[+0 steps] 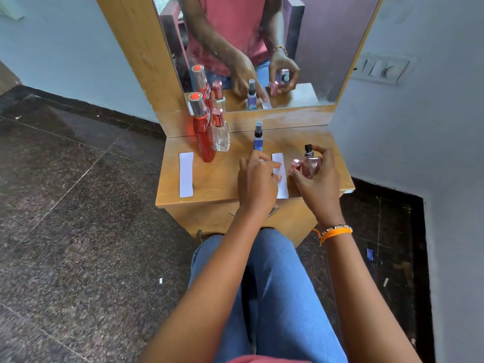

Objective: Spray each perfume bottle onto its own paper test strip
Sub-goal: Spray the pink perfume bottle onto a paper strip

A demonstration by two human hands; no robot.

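Right hand (pixel 318 176) grasps a rounded pink glass perfume bottle (pixel 311 166); left hand (pixel 258 176), fingers relaxed, pins a white paper test strip (pixel 280 176). Best aim the nozzle squarely at it.

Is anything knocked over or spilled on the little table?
No, nothing is spilled or tipped. The red bottle, clear bottle and blue spray bottle stand upright. The right hand holds the pink bottle and its cap. The left hand touches a paper strip.
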